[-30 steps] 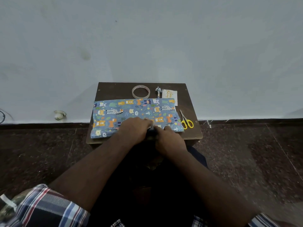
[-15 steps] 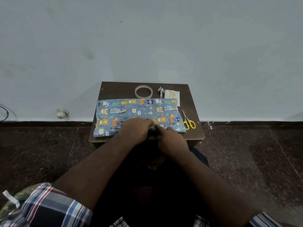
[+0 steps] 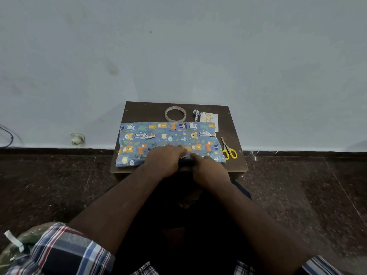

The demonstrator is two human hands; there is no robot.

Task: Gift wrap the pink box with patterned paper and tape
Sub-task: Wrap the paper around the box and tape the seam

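Blue patterned paper (image 3: 158, 135) with cartoon animals lies folded over the box on a small dark wooden table (image 3: 234, 135); the pink box itself is hidden beneath it. My left hand (image 3: 165, 160) rests flat on the paper's near middle, fingers pointing right. My right hand (image 3: 206, 167) sits at the near edge beside it, fingertips touching the paper fold; its grip is hidden. A roll of clear tape (image 3: 175, 114) lies at the table's back.
Yellow-handled scissors (image 3: 228, 150) lie on the table's right side. A small ribbon bow (image 3: 197, 113) and a white greeting card (image 3: 209, 119) sit at the back right. A white wall rises behind the table, and dark stone floor surrounds it.
The view shifted slightly. Both hands stay pressed on the paper at the near edge, with hardly any movement.
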